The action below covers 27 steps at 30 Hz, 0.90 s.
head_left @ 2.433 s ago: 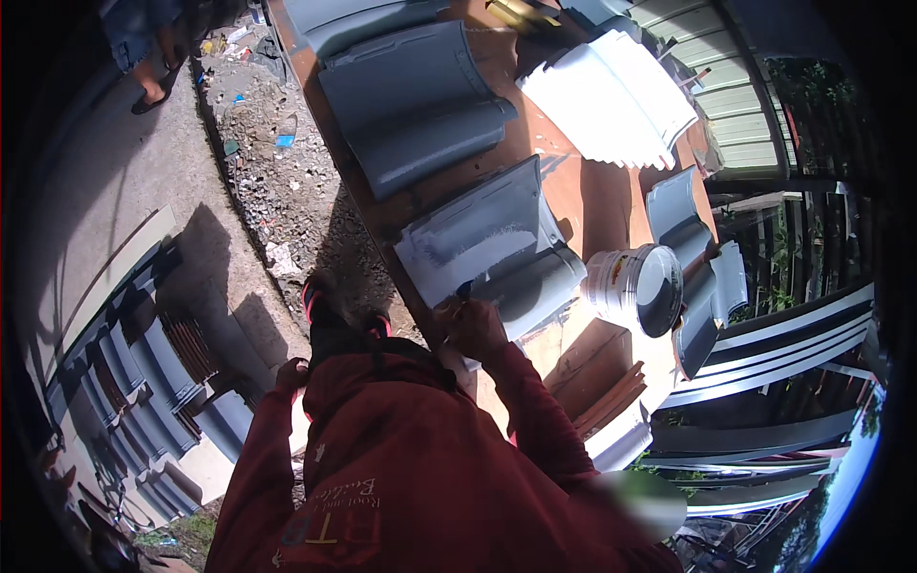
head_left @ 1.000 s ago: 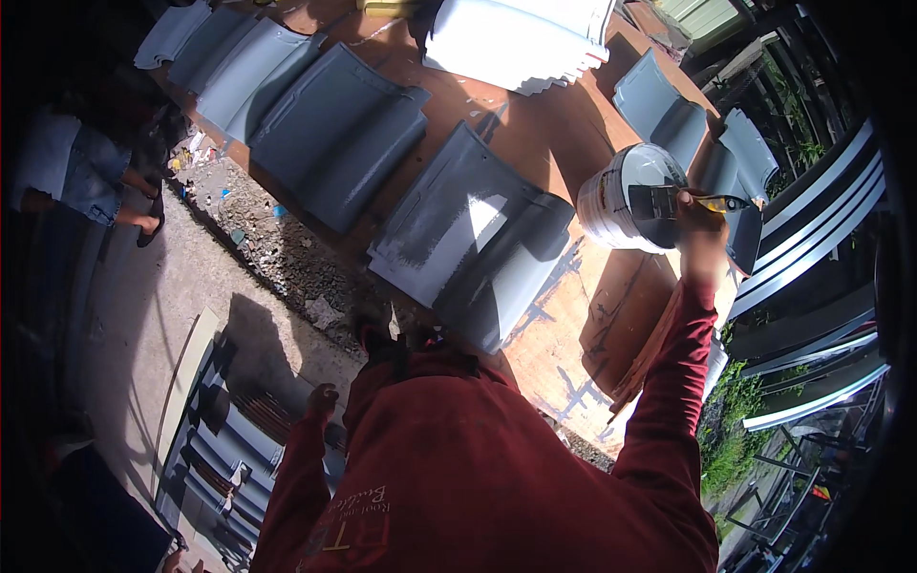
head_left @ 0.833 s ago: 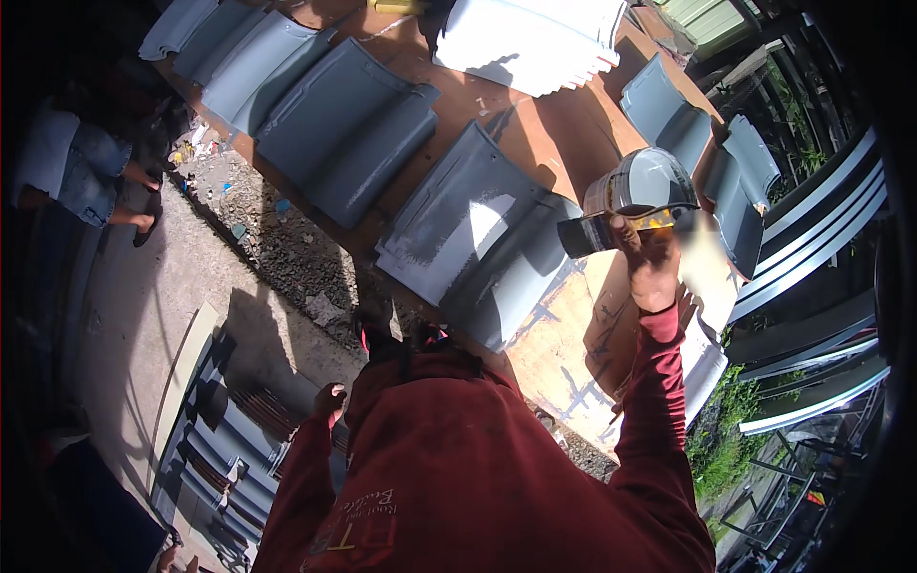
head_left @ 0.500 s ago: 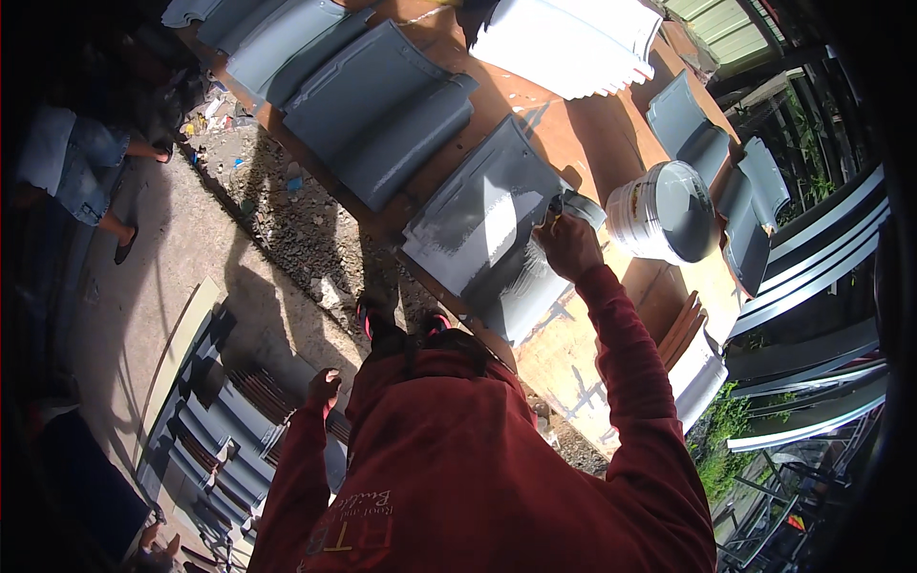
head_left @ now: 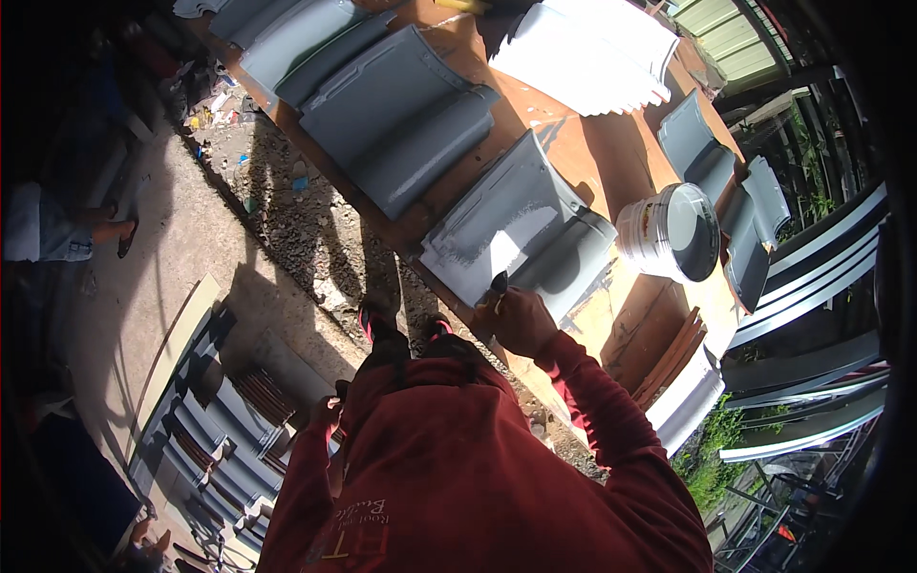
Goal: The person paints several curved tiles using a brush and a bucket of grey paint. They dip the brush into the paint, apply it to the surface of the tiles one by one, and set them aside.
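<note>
Honestly, a lot is tough to read here. The brush (head_left: 499, 284) in the right hand (head_left: 521, 320) is mostly swallowed by the fist: only a dark tip pokes out the top, touching the near edge of the roof tile (head_left: 521, 234) being painted. That hand is clenched tight around it. The left hand (head_left: 328, 413) hangs low by the hip, half tucked behind the red hoodie (head_left: 458, 477) and in shadow, so I can't tell if it's closed or loose, and nothing shows in it.

The tile is curved and ribbed, looks like matte grey cement, with wet grey streaks and one bright patch where the sun blows out the detail. It lies on the brown surface (head_left: 611, 162), just left of a white paint bucket (head_left: 669, 232) with dark grey paint inside. Farther away, bigger grey tiles (head_left: 396, 119) sit in a row, and a white stack (head_left: 587, 53) is so overexposed that its edges blur together.

Down left on the ground, a pile of grey tiles (head_left: 205, 449) stands on edge, partly cut off by the dark rim. Far left, a person's leg (head_left: 95, 229) sits deep in shade.
</note>
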Tool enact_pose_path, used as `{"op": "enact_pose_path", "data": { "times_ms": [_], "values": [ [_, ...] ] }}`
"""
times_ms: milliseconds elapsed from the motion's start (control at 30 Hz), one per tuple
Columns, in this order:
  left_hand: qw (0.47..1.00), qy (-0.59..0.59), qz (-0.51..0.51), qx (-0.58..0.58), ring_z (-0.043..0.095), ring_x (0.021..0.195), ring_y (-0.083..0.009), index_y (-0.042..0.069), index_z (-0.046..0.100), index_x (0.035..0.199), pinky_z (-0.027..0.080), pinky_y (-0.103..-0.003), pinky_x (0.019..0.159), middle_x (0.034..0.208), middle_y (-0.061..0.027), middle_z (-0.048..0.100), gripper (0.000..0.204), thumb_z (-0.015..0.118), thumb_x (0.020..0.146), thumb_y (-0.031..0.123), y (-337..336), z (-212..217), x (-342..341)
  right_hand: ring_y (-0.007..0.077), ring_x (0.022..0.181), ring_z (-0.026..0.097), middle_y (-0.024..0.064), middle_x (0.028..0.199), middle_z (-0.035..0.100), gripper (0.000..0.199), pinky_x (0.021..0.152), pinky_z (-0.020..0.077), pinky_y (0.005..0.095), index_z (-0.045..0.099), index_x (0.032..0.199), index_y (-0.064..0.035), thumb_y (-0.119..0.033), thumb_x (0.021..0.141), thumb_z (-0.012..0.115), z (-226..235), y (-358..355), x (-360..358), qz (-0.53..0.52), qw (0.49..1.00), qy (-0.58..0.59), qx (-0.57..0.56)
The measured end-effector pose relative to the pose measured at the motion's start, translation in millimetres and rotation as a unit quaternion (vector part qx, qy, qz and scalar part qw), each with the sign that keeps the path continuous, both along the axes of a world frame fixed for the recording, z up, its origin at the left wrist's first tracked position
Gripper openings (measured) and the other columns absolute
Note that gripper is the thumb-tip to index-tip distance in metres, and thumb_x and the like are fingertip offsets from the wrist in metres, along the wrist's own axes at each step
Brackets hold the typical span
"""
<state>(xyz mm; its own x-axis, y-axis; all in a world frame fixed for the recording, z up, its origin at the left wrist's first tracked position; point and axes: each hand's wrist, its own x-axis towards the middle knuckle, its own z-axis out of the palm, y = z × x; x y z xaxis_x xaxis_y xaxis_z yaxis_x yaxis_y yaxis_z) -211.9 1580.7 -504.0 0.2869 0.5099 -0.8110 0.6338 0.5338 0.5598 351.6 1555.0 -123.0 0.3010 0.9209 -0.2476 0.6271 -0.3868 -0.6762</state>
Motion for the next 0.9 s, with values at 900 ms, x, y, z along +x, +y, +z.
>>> {"op": "enact_pose_path", "data": {
  "times_ms": [900],
  "values": [
    [0.930, -0.183, -0.234, 0.215, 0.068, 0.109, -0.0268, 0.003, 0.066, 0.122, 0.052, -0.038, 0.095, 0.113, -0.0143, 0.071, 0.032, 0.062, 0.091, 0.013, 188.6, 210.3, 238.4, 0.0302, 0.083, 0.072, 0.0137, 0.093, 0.073, 0.015, 0.070, 0.0568, 0.0354, 0.074, 0.097, -0.0061, -0.009, 0.083, 0.078, -3.8, -9.0, 6.7, -0.195, 0.966, -0.078, 0.153]
  ]
}}
